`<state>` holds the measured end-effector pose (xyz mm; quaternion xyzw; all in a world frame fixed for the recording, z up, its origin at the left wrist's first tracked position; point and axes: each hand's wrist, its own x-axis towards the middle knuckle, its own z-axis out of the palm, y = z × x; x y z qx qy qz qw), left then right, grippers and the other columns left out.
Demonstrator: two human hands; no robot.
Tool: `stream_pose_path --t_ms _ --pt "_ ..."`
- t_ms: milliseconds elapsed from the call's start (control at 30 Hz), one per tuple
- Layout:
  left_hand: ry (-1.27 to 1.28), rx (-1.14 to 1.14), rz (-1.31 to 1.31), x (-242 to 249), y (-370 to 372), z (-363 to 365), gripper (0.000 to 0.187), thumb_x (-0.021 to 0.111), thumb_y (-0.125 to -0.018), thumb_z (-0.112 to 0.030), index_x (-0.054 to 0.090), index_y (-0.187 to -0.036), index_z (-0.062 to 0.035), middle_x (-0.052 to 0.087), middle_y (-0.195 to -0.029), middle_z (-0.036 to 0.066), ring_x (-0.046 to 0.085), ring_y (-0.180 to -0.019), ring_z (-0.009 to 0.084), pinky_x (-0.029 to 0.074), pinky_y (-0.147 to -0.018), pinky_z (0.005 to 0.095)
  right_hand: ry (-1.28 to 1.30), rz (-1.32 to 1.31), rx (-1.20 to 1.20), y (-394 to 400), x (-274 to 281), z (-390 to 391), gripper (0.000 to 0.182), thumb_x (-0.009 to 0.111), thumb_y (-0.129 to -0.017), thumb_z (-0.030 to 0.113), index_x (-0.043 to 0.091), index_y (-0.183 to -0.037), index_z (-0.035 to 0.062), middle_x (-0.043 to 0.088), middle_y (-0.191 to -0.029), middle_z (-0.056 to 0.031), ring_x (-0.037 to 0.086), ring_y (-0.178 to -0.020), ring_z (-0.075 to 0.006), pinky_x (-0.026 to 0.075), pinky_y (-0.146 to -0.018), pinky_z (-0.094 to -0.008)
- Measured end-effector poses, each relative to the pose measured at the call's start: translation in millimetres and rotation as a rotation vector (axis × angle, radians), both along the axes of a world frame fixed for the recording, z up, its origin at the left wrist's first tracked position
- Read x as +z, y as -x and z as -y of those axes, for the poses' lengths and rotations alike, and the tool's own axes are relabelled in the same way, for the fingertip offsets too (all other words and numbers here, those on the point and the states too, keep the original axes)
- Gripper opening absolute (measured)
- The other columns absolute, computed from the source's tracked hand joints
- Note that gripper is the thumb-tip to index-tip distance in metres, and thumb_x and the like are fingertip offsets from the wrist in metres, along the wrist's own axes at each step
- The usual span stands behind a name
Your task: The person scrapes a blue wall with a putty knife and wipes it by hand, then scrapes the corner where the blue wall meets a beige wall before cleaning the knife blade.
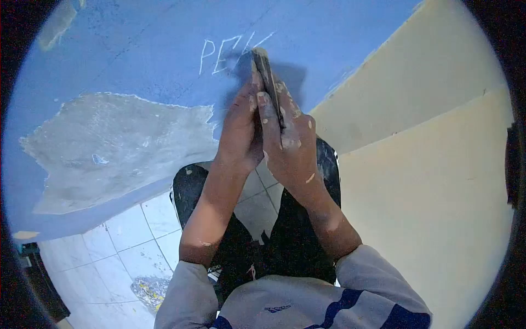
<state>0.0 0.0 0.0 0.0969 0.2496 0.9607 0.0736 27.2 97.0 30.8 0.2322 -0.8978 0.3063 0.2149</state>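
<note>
Both of my hands are raised in front of the blue wall (pixel 148 49), close together around one narrow, dark, bar-like tool (pixel 268 74) with a pale, smeared tip. My left hand (pixel 241 118) is closed along its left side, fingers partly hidden behind it. From the right, my right hand (pixel 290 129) wraps it, one finger lying along its length; pale spatters dot the skin. The tool's tip overlaps the end of some thin white letters (pixel 222 55) scratched into the blue paint. Its exact kind is hidden by my grip.
A ragged grey bare patch (pixel 126 148) breaks the blue paint at left. The cream wall (pixel 422 181) meets it at the right corner. Below are white floor tiles (pixel 118 236), a crumpled clear plastic bag (pixel 150 293) with yellow bits, and a dark object (pixel 46 285) at lower left.
</note>
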Motion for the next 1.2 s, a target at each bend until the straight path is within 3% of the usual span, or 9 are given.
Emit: stream_pose_path --t_ms 67,167,300,567,767,967,1067,1133,1200 --pt "-0.065 -0.037 -0.033 -7 0 0 0.035 0.055 -0.094 -0.029 0.051 -0.122 -0.0072 0.059 -0.103 0.002 0.058 -0.093 0.0131 0.051 -0.081 0.0294 -0.033 -0.014 -0.05 -1 3 2 0.034 0.049 -0.092 0.012 0.053 -0.124 0.0014 0.053 -0.127 -0.0211 0.062 -0.087 -0.036 0.044 -0.073 -0.0505" --pt "-0.099 -0.023 0.094 -13 -1 -10 0.029 0.052 -0.096 -0.026 0.053 -0.117 -0.007 0.059 -0.101 0.003 0.059 -0.09 0.0129 0.051 -0.078 0.0282 -0.104 -0.285 0.004 7 -21 -9 0.036 0.051 -0.089 0.008 0.053 -0.124 0.0003 0.054 -0.124 -0.022 0.062 -0.084 -0.0373 0.043 -0.065 -0.0482" --pt "-0.01 0.07 0.118 -8 -4 -13 0.028 0.051 -0.097 -0.028 0.054 -0.115 -0.0073 0.06 -0.099 0.002 0.059 -0.087 0.0112 0.051 -0.074 0.0267 -0.046 -0.184 0.005 5 -21 -8 0.042 0.053 -0.084 0.004 0.051 -0.126 -0.0004 0.052 -0.126 -0.024 0.061 -0.093 -0.0373 0.044 -0.065 -0.0445" --pt "0.204 0.188 0.025 25 -7 -7 0.027 0.051 -0.098 -0.03 0.059 -0.109 -0.0073 0.061 -0.089 0.001 0.059 -0.079 0.0076 0.051 -0.066 0.0238 -0.04 -0.466 0.001 13 -23 -5 0.049 0.052 -0.081 0.002 0.047 -0.13 -0.0012 0.049 -0.128 -0.0281 0.059 -0.099 -0.0382 0.045 -0.065 -0.045" --pt "0.049 0.169 0.046 11 -6 -13 0.029 0.051 -0.098 -0.03 0.057 -0.111 -0.0061 0.06 -0.089 0.002 0.058 -0.078 0.0076 0.051 -0.066 0.0246 -0.13 -0.446 0.055 10 -18 -10 0.048 0.052 -0.081 0.001 0.046 -0.128 -0.0057 0.05 -0.124 -0.0308 0.06 -0.096 -0.0411 0.048 -0.067 -0.0469" --pt "0.181 0.174 0.015 19 -8 -4 0.028 0.051 -0.098 -0.03 0.058 -0.109 -0.0058 0.06 -0.09 0.001 0.058 -0.077 0.0081 0.051 -0.065 0.0246 -0.138 -0.485 0.016 9 -13 -3 0.037 0.049 -0.088 0.004 0.048 -0.123 -0.0077 0.053 -0.117 -0.0328 0.06 -0.094 -0.045 0.051 -0.073 -0.0466" --pt "0.125 0.206 0.089 22 -11 -8 0.029 0.051 -0.098 -0.031 0.058 -0.109 -0.0053 0.06 -0.09 0.001 0.058 -0.077 0.008 0.05 -0.065 0.025 -0.086 -0.456 0.053 11 -13 -4 0.034 0.048 -0.091 0.005 0.049 -0.122 -0.0076 0.053 -0.116 -0.0322 0.061 -0.091 -0.0433 0.05 -0.071 -0.0467" --pt "0.138 0.215 0.048 18 -10 -9 0.029 0.051 -0.097 -0.031 0.058 -0.11 -0.0049 0.06 -0.09 0.001 0.058 -0.077 0.0084 0.051 -0.066 0.0256 0.126 -0.088 0.058 3 4 0 0.033 0.049 -0.09 0.005 0.049 -0.121 -0.0078 0.054 -0.116 -0.032 0.061 -0.088 -0.0426 0.05 -0.069 -0.0478" --pt "0.144 0.221 0.054 20 -10 -10 0.029 0.051 -0.097 -0.03 0.058 -0.111 -0.0048 0.06 -0.089 0.001 0.058 -0.077 0.0087 0.051 -0.067 0.0259 0.12 -0.091 0.052 2 7 -2 0.031 0.05 -0.091 0.006 0.051 -0.119 -0.0078 0.056 -0.109 -0.0307 0.061 -0.085 -0.0421 0.049 -0.068 -0.046"
